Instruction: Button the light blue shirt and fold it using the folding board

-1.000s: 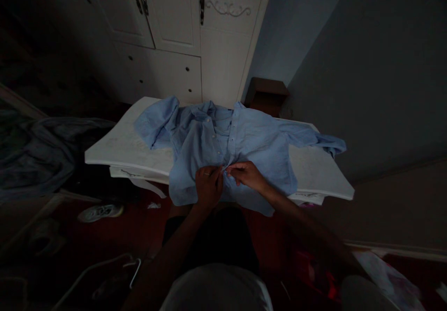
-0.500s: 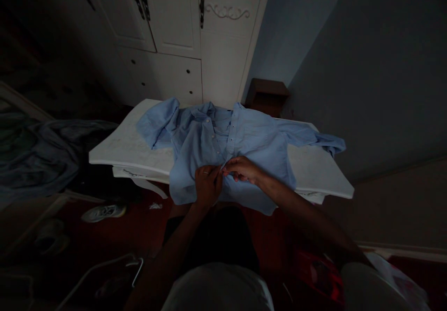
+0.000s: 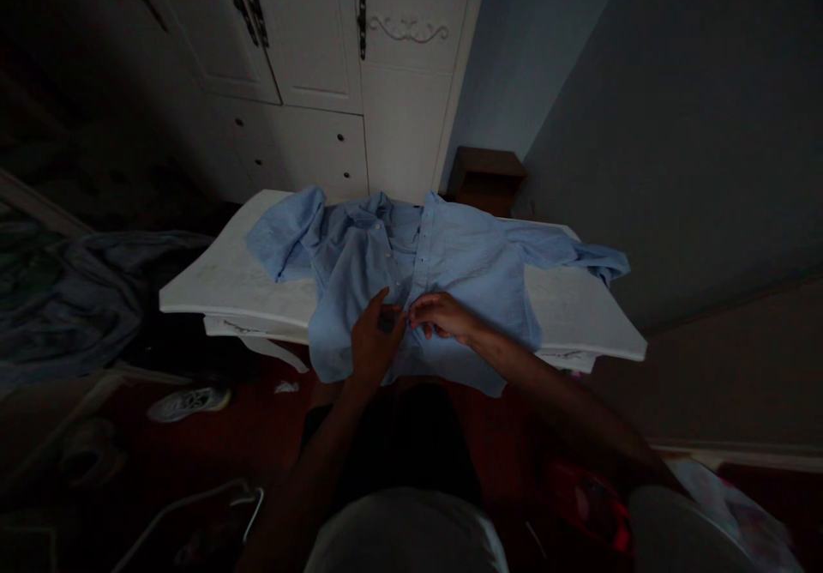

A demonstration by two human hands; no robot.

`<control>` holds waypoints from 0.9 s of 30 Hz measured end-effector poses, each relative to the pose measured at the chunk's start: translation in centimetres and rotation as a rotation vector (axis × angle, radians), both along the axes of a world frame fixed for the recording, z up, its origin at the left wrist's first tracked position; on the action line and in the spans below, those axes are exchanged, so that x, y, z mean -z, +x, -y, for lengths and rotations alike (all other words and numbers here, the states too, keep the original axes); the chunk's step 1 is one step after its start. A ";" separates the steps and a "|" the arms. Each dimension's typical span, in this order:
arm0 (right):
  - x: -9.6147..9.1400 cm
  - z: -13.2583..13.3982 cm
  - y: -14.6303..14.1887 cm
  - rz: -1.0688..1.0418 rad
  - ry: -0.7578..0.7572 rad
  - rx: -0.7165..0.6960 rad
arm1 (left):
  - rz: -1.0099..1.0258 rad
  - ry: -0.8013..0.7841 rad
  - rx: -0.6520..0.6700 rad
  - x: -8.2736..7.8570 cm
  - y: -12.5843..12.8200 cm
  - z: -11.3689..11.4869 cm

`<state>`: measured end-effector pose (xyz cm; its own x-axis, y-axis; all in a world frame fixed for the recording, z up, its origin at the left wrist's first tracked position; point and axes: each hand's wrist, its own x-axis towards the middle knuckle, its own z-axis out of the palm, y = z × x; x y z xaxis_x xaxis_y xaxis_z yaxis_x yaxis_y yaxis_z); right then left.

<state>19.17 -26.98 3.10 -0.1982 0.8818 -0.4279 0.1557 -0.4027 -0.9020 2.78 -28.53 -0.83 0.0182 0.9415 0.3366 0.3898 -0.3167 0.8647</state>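
A light blue button-up shirt (image 3: 472, 256) is spread front-up over a white table (image 3: 588, 307), its upper front parted and a row of buttons showing on the left side. My left hand (image 3: 376, 341) is at the lower front edge, thumb and a bent finger closed on the cloth while the index finger sticks up. Right beside it, my right hand (image 3: 443, 316) pinches the other front edge between thumb and fingertips. Whatever small part lies between the fingertips is hidden.
Behind the table stands a white wardrobe (image 3: 402, 110) with dark handles. A brown box-like stand (image 3: 487, 174) is by the wall. On the red floor are a shoe (image 3: 189, 403) and a white hanger (image 3: 186, 504). Crumpled clothes (image 3: 122, 290) lie at left.
My left hand has shifted slightly left and its index finger has lifted off the cloth. My right hand keeps its pinch at the front edge. The view has tilted a little.
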 end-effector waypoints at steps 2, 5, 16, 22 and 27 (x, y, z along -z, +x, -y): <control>0.2 -0.1 0.0 0.009 -0.005 0.003 | 0.013 -0.048 0.014 -0.2 0.0 0.0; 0.3 -0.1 0.0 0.015 -0.012 0.007 | 0.034 -0.095 -0.006 -0.5 0.0 0.1; 1.1 0.0 0.2 0.049 0.076 -0.072 | -0.344 0.083 0.024 -0.3 -0.6 0.6; 1.4 1.1 1.7 0.408 0.600 -0.075 | -0.338 0.290 -0.090 0.1 -2.9 0.8; 2.4 5.3 5.8 0.846 0.864 0.043 | -0.346 0.268 -0.302 0.0 -8.6 0.8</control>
